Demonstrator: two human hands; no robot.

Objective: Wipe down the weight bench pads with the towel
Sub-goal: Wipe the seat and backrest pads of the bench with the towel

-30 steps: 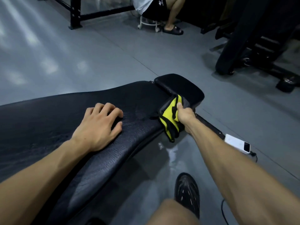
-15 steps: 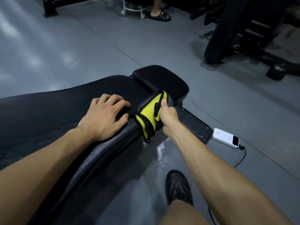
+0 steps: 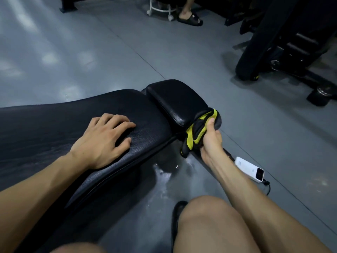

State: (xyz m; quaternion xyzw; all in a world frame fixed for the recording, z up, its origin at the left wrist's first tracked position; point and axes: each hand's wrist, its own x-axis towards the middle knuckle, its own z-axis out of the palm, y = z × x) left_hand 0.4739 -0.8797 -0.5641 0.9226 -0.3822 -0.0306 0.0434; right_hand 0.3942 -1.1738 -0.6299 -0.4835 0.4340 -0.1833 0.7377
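- My right hand (image 3: pixel 211 141) is gripping the towel (image 3: pixel 197 131), a bunched-up yellow and dark grey cloth, thumb on top and fingers wrapped round it.
- The towel is pressed against the near corner of the small seat pad (image 3: pixel 175 101), wrapping over its edge, with a loose end hanging down toward the floor.
- My left hand (image 3: pixel 104 141) is flat on the long back pad (image 3: pixel 54 128), fingers spread and a bit bent, palm down, holding nothing.
- The two pads sit end to end with a narrow gap between them.
- White power bank (image 3: pixel 249 169) is on the grey floor (image 3: pixel 91 52) just beside my right forearm, cable coming off its far end.
- Shiny wet-looking patch on the floor under the bench edge.
- My bare knee (image 3: pixel 209 216) is low in the shot, a dark shoe (image 3: pixel 177 212) peeking out next to it.
- Up top, someone's sandalled foot (image 3: pixel 190 17) next to a white wheeled stool (image 3: pixel 160 9); black gym machine (image 3: pixel 273 42) on the right.
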